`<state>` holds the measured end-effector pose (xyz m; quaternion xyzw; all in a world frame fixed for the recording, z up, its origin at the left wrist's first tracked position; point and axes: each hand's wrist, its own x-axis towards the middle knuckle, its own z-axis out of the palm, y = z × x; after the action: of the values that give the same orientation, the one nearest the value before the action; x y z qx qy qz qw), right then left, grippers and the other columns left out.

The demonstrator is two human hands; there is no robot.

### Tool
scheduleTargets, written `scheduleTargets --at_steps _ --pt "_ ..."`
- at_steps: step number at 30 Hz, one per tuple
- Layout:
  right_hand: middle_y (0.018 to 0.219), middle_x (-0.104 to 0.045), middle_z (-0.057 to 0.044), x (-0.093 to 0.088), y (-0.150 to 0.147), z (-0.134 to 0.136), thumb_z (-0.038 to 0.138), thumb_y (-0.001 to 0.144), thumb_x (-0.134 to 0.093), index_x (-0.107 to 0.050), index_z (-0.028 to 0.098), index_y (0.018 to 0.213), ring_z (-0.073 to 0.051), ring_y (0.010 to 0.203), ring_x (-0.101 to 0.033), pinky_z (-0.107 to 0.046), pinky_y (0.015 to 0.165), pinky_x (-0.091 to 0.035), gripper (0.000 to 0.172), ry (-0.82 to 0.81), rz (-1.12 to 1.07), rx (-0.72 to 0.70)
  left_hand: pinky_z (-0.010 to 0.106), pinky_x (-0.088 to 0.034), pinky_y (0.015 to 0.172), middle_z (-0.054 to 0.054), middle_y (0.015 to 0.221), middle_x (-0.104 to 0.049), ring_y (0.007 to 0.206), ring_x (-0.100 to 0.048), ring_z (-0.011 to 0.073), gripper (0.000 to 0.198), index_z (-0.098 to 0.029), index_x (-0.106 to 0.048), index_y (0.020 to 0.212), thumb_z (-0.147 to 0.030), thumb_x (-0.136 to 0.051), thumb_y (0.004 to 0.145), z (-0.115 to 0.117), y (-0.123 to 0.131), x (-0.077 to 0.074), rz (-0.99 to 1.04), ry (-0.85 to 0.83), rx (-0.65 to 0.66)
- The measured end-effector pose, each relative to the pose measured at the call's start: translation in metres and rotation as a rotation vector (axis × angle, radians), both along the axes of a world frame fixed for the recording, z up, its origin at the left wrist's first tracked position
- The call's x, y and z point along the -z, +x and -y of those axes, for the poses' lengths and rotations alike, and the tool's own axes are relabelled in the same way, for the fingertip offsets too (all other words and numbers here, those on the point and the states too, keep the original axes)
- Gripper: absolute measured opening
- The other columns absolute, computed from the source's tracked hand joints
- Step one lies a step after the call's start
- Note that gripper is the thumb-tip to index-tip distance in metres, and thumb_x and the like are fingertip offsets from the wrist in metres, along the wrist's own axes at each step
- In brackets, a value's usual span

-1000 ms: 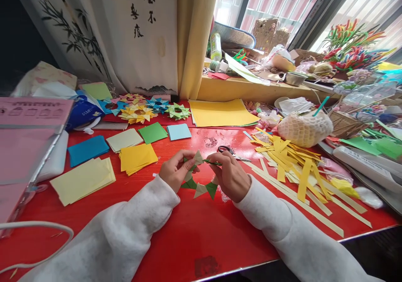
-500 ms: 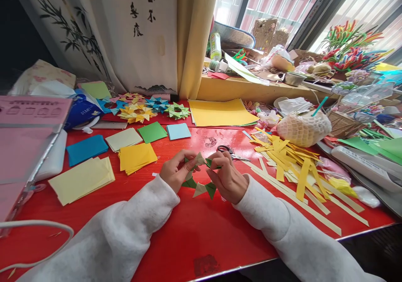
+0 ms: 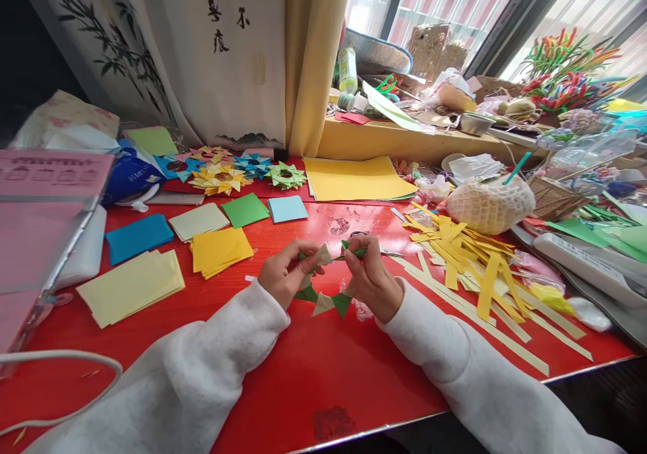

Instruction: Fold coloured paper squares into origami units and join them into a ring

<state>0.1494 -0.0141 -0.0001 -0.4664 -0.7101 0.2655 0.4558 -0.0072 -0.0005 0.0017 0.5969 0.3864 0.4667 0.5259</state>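
Paper ring [image 3: 323, 304]: green alternating with cream, in our fingers [image 3: 298, 274]
Sleeves [image 3: 202, 373]: plain pale grey
Tabletop [image 3: 313, 373]: red, beneath our fingers
Strips [image 3: 488, 289]: yellow and cream, right of them

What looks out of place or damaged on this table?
The yellow strips lie in a crisscrossed heap right of the right hand, unlike neater paper stacks. A dark patch on the red table near its front edge may be wear.

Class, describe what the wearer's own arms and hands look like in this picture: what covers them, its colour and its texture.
The left sleeve and right sleeve match: pale grey, soft-looking fabric, long, loose and creased, reaching the wrists. No print or logo shows on either. The left hand and right hand are bare, without gloves.
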Motion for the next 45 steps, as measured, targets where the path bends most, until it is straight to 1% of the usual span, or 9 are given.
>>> scheduleTargets --at_steps 5,10,14,17,20,25,34,41,45 --pt "0.066 -0.033 0.003 0.000 0.002 -0.004 0.030 0.084 -0.036 -0.032 0.022 0.082 -0.006 0.043 -0.031 -0.020 0.038 -0.032 0.009 0.021 0.056 -0.016 0.023 -0.043 0.049 0.001 0.068 -0.062 0.064 -0.059 0.0151 0.018 -0.018 -0.054 0.082 -0.033 -0.053 0.072 0.000 0.001 0.001 0.018 -0.017 0.015" --pt "0.065 -0.039 0.002 -0.001 0.004 -0.007 0.032 0.083 -0.037 -0.035 0.021 0.082 -0.007 0.046 -0.037 -0.019 0.038 -0.034 0.011 0.021 0.108 -0.009 0.028 -0.047 0.058 0.001 0.067 -0.062 0.065 -0.059 0.0158 0.020 -0.018 -0.055 0.082 -0.034 -0.056 0.069 -0.001 0.001 0.004 0.052 -0.039 0.006" --pt "0.068 -0.044 0.001 -0.003 0.004 -0.004 0.034 0.084 -0.032 -0.037 0.020 0.092 -0.007 0.048 -0.043 -0.020 0.039 -0.038 0.017 -0.063 0.072 -0.030 0.028 -0.047 0.058 0.001 0.069 -0.062 0.064 -0.060 0.0159 0.021 -0.017 -0.055 0.082 -0.034 -0.056 0.069 -0.002 0.001 0.002 0.058 -0.062 -0.008" --pt "0.074 -0.048 -0.002 -0.005 0.004 -0.001 0.033 0.085 -0.031 -0.038 0.020 0.097 -0.010 0.059 -0.049 -0.020 0.042 -0.042 0.019 -0.082 0.063 -0.067 0.026 -0.047 0.057 0.001 0.071 -0.062 0.063 -0.061 0.0151 0.020 -0.017 -0.055 0.082 -0.033 -0.055 0.070 -0.002 0.001 -0.001 0.064 -0.071 -0.029" --pt "0.083 -0.048 -0.004 -0.006 0.003 0.000 0.028 0.085 -0.033 -0.039 0.020 0.098 -0.013 0.072 -0.051 -0.023 0.050 -0.047 0.017 -0.011 0.055 -0.093 0.024 -0.047 0.056 0.001 0.073 -0.063 0.063 -0.061 0.0143 0.019 -0.018 -0.055 0.082 -0.032 -0.055 0.070 -0.001 0.000 -0.002 0.081 -0.075 -0.022" --pt "0.099 -0.041 -0.007 -0.006 0.001 -0.001 0.018 0.083 -0.036 -0.042 0.019 0.094 -0.011 0.073 -0.050 -0.029 0.064 -0.049 0.012 0.174 -0.005 -0.108 0.023 -0.046 0.052 0.001 0.071 -0.063 0.063 -0.060 0.0145 0.019 -0.018 -0.055 0.082 -0.032 -0.056 0.070 -0.001 0.001 -0.001 0.067 -0.059 -0.028" --pt "0.090 -0.047 -0.007 -0.012 0.002 0.003 0.006 0.079 -0.039 -0.045 0.019 0.092 -0.015 0.084 -0.048 -0.032 0.069 -0.048 0.019 0.409 0.158 -0.130 0.026 -0.047 0.057 0.001 0.068 -0.062 0.062 -0.060 0.0145 0.019 -0.017 -0.054 0.082 -0.032 -0.055 0.071 0.000 0.001 -0.002 0.087 -0.044 -0.038" --pt "0.088 -0.049 -0.008 -0.015 0.003 0.002 0.004 0.079 -0.039 -0.046 0.017 0.092 -0.015 0.083 -0.049 -0.031 0.069 -0.046 0.020 0.474 0.203 -0.196 0.025 -0.046 0.056 0.002 0.069 -0.062 0.063 -0.060 0.0154 0.020 -0.017 -0.054 0.082 -0.033 -0.055 0.071 0.001 0.000 -0.003 0.079 -0.044 -0.039" --pt "0.088 -0.049 -0.008 -0.014 0.003 0.002 0.005 0.079 -0.038 -0.046 0.017 0.091 -0.015 0.082 -0.049 -0.032 0.069 -0.046 0.018 0.438 0.204 -0.206 0.026 -0.046 0.058 0.002 0.069 -0.062 0.063 -0.060 0.0153 0.019 -0.017 -0.054 0.081 -0.032 -0.055 0.070 0.001 0.000 -0.003 0.087 -0.049 -0.041"
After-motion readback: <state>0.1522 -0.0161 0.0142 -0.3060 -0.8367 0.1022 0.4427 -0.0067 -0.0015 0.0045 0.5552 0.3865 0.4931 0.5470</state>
